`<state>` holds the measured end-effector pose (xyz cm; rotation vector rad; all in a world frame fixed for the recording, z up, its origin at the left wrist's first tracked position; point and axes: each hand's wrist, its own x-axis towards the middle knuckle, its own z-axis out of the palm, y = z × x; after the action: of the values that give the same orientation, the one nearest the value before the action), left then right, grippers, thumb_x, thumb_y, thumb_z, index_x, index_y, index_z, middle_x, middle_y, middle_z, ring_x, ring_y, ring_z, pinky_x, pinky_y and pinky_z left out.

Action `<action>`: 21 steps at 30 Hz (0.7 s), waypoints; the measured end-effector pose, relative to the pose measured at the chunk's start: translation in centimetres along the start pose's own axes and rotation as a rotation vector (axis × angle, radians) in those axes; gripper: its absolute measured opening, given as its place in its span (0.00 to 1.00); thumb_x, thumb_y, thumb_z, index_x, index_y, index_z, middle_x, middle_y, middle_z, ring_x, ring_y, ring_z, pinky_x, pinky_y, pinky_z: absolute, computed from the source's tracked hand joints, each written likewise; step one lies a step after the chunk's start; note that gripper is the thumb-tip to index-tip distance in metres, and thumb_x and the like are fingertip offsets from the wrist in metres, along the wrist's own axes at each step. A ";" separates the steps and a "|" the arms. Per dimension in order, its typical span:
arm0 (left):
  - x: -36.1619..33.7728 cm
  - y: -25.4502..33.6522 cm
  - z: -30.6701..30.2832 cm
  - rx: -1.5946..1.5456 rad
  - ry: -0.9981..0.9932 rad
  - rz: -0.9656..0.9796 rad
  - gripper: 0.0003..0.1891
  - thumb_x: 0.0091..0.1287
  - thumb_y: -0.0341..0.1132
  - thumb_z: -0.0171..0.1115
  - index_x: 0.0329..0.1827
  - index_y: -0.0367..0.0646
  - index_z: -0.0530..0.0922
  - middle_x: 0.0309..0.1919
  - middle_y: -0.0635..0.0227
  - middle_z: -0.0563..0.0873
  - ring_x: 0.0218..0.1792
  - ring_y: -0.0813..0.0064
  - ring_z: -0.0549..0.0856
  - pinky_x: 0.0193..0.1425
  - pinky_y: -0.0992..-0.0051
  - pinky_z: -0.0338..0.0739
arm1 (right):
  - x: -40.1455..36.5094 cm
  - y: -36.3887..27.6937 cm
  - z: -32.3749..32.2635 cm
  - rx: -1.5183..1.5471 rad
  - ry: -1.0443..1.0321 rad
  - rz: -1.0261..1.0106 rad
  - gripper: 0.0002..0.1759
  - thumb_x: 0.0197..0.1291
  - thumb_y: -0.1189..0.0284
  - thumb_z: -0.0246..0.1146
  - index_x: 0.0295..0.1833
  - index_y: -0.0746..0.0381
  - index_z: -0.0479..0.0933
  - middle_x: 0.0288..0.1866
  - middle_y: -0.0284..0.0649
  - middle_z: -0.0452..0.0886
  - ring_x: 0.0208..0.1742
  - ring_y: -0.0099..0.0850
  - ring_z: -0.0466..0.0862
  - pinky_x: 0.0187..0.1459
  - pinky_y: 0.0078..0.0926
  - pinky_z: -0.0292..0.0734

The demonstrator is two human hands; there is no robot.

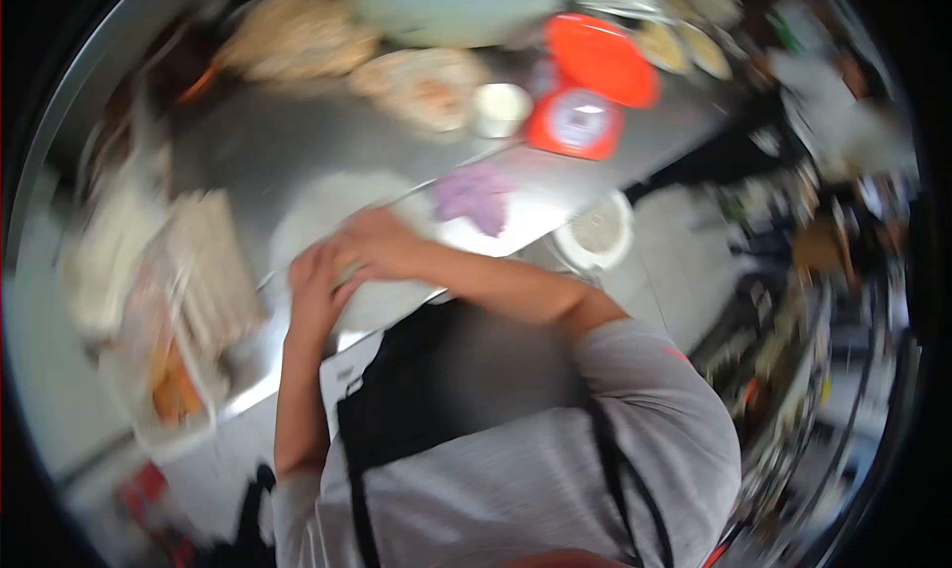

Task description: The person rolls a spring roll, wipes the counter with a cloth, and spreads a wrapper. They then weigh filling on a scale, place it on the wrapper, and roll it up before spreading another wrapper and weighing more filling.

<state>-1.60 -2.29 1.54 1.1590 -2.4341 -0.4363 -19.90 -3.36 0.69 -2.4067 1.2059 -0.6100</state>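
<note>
My left hand (315,277) and my right hand (379,245) meet over the metal table, fingers bent and touching. A small tan piece shows between them, too blurred to name. Both hands look closed around it. Beneath them spreads a round white patch (315,211), which looks like flour or a thin sheet. A crumpled purple cloth or glove (474,195) lies right of my right hand. To the left of my left hand stands a stack of pale, folded-looking material (213,266).
Along the back are a tan heap (297,38), a flat bread-like round (426,84), a white cup (501,109) and a red scale (577,122). A white basket (178,434) sits at left. A white bucket (597,233) stands beyond the table edge; another person (828,102) is at upper right.
</note>
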 end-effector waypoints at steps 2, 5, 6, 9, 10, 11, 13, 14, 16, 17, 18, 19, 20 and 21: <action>0.0 -0.4 1.6 -0.004 0.028 0.017 0.29 0.51 0.36 0.66 0.57 0.39 0.69 0.51 0.55 0.73 0.52 0.54 0.71 0.57 0.59 0.63 | -0.2 0.6 1.6 -0.104 0.028 0.078 0.23 0.37 0.61 0.69 0.42 0.55 0.76 0.41 0.35 0.75 0.46 0.38 0.72 0.45 0.36 0.66; 0.3 -1.1 2.7 -0.019 -0.023 0.010 0.27 0.52 0.31 0.64 0.57 0.38 0.69 0.50 0.55 0.74 0.52 0.55 0.70 0.57 0.60 0.63 | -2.0 1.2 2.1 -0.109 0.137 0.061 0.21 0.37 0.59 0.68 0.40 0.55 0.77 0.40 0.33 0.73 0.47 0.34 0.70 0.46 0.32 0.64; 0.5 -0.9 2.2 -0.016 -0.040 -0.007 0.26 0.52 0.29 0.63 0.57 0.37 0.69 0.49 0.55 0.74 0.52 0.55 0.70 0.57 0.60 0.63 | -2.4 0.8 1.7 -0.128 0.190 0.046 0.20 0.38 0.59 0.68 0.39 0.55 0.77 0.40 0.33 0.73 0.47 0.33 0.70 0.46 0.31 0.63; 0.8 0.5 1.2 -0.059 -0.016 0.008 0.24 0.53 0.27 0.61 0.56 0.36 0.70 0.49 0.54 0.73 0.52 0.55 0.70 0.58 0.61 0.63 | -2.5 0.1 0.9 -0.149 0.256 0.020 0.18 0.39 0.58 0.68 0.36 0.55 0.77 0.40 0.32 0.72 0.47 0.32 0.69 0.46 0.30 0.62; 1.0 0.2 1.3 -0.029 -0.025 0.026 0.25 0.53 0.27 0.62 0.57 0.36 0.69 0.50 0.54 0.73 0.53 0.55 0.69 0.58 0.61 0.62 | -2.7 0.0 0.6 -0.153 0.261 0.024 0.18 0.39 0.58 0.68 0.35 0.55 0.77 0.40 0.32 0.72 0.47 0.32 0.69 0.46 0.30 0.62; 0.9 -0.5 1.9 -0.003 -0.032 0.048 0.26 0.53 0.27 0.62 0.57 0.36 0.69 0.50 0.54 0.72 0.53 0.55 0.69 0.58 0.61 0.62 | -2.6 0.3 1.2 -0.183 0.260 0.026 0.19 0.38 0.57 0.68 0.36 0.54 0.77 0.39 0.31 0.72 0.46 0.32 0.69 0.45 0.30 0.62; 1.1 -1.4 2.8 0.019 -0.059 0.069 0.27 0.53 0.27 0.62 0.58 0.36 0.68 0.51 0.54 0.71 0.54 0.55 0.68 0.59 0.61 0.61 | -2.4 1.0 1.8 -0.234 0.258 0.029 0.21 0.37 0.56 0.68 0.38 0.54 0.77 0.39 0.31 0.72 0.46 0.32 0.69 0.45 0.31 0.62; 1.0 -1.9 3.2 0.016 -0.075 0.064 0.27 0.53 0.27 0.62 0.59 0.37 0.67 0.52 0.54 0.70 0.54 0.55 0.67 0.59 0.61 0.61 | -2.5 1.5 2.1 -0.220 0.233 0.050 0.21 0.37 0.56 0.68 0.38 0.54 0.77 0.39 0.31 0.72 0.45 0.32 0.69 0.45 0.31 0.62; 0.7 -1.3 2.5 -0.001 -0.028 0.051 0.26 0.53 0.27 0.62 0.57 0.37 0.68 0.52 0.54 0.70 0.54 0.55 0.68 0.59 0.62 0.61 | -2.5 1.5 1.2 -0.176 0.181 0.079 0.23 0.36 0.55 0.68 0.39 0.54 0.77 0.38 0.31 0.72 0.45 0.32 0.69 0.44 0.31 0.62; 0.6 -0.7 2.4 -0.020 0.040 0.050 0.25 0.53 0.27 0.62 0.56 0.37 0.70 0.51 0.55 0.71 0.53 0.55 0.68 0.58 0.62 0.62 | -2.6 1.3 0.8 -0.196 0.243 0.065 0.21 0.37 0.55 0.68 0.38 0.53 0.78 0.38 0.31 0.72 0.44 0.31 0.69 0.44 0.31 0.62; 0.8 0.2 2.1 -0.039 0.108 0.049 0.23 0.53 0.27 0.62 0.54 0.37 0.71 0.50 0.55 0.71 0.53 0.55 0.68 0.58 0.63 0.62 | -2.9 0.5 -0.4 -0.215 0.303 0.052 0.19 0.38 0.56 0.67 0.37 0.53 0.78 0.37 0.31 0.72 0.44 0.31 0.69 0.43 0.30 0.62; 1.2 0.8 1.7 -0.037 0.062 0.061 0.22 0.53 0.28 0.62 0.53 0.37 0.72 0.49 0.55 0.72 0.52 0.55 0.69 0.57 0.63 0.63 | -3.0 0.0 -0.9 -0.228 0.360 0.037 0.18 0.38 0.56 0.67 0.35 0.52 0.78 0.37 0.30 0.72 0.43 0.31 0.69 0.43 0.30 0.63; 1.4 1.1 1.1 -0.031 0.017 0.063 0.20 0.53 0.28 0.62 0.51 0.37 0.73 0.47 0.55 0.73 0.51 0.55 0.70 0.56 0.63 0.64 | -2.7 -0.2 -0.6 -0.227 0.315 0.044 0.17 0.38 0.56 0.67 0.34 0.53 0.78 0.37 0.31 0.72 0.43 0.31 0.70 0.42 0.31 0.63; 1.5 1.1 0.7 -0.023 -0.024 0.064 0.19 0.53 0.28 0.62 0.49 0.37 0.74 0.46 0.55 0.74 0.49 0.55 0.71 0.55 0.62 0.65 | -2.3 -0.4 -0.1 -0.228 0.272 0.045 0.17 0.39 0.56 0.67 0.33 0.53 0.78 0.37 0.32 0.73 0.43 0.31 0.70 0.42 0.31 0.63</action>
<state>-3.52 -2.78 1.76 1.0685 -2.4726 -0.4594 -20.93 -1.33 0.51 -2.5339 1.5093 -0.8496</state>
